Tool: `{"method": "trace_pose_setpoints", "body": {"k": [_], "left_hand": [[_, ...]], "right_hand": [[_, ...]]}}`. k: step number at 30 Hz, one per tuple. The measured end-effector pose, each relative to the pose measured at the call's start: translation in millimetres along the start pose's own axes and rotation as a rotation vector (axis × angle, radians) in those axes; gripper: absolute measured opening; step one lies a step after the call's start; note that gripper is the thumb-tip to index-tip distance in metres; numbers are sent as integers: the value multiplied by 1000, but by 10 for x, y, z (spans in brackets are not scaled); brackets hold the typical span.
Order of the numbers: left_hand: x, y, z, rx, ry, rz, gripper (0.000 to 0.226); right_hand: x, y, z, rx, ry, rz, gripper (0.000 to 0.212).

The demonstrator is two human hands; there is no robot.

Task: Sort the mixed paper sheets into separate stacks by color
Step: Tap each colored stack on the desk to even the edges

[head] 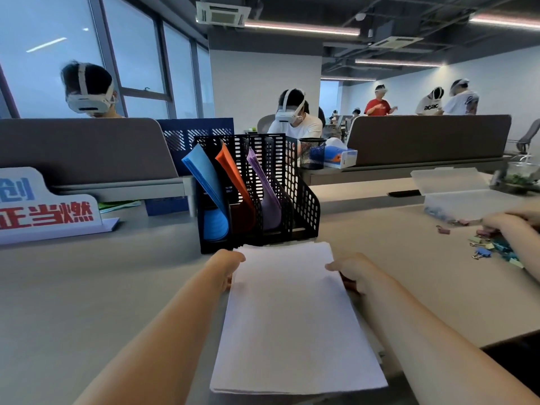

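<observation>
Hand (226, 267) fingers hidden under white stack (292, 317)

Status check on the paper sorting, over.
Left hand and right hand grip the white paper stack by its side edges. Blue, orange and purple sheets already sit in the black mesh file rack; rightmost slot empty. Path clear.

Daylight is coming through tall windows (137, 54) along the left wall, while strip lights (301, 28) are glowing under a dark open ceiling beside a ceiling air-conditioning unit (222, 13). A white pillar (263, 83) is standing mid-room. Grey desk partitions (84, 147) are dividing rows of pale grey desks (73, 287), and an office chair (527, 138) is sitting far right.
</observation>
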State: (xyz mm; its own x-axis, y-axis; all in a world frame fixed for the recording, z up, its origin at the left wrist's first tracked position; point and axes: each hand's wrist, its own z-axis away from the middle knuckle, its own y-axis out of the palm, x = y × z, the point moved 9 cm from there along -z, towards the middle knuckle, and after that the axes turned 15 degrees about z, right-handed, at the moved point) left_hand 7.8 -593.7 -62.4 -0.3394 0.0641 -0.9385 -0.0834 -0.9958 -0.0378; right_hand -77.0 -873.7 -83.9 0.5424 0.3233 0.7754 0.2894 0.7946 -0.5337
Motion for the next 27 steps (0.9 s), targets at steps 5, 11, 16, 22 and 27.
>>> {"method": "trace_pose_setpoints", "body": {"k": [5,11,16,22,27], "left_hand": [[-34,-4,87,9,-12,38,46],[22,-59,112,4,-64,35,35],[20,-86,128,2,-93,8,30],[-5,-107,99,-6,-51,-100,44],[-20,-10,129,49,83,-678,74]], "right_hand": [[231,61,-11,23,-69,0,62],[151,57,-15,33,-21,11,56],[111,71,-22,57,-1,1,61],[170,160,-77,122,-42,3,69],[262,213,15,154,-32,-3,47]]}}
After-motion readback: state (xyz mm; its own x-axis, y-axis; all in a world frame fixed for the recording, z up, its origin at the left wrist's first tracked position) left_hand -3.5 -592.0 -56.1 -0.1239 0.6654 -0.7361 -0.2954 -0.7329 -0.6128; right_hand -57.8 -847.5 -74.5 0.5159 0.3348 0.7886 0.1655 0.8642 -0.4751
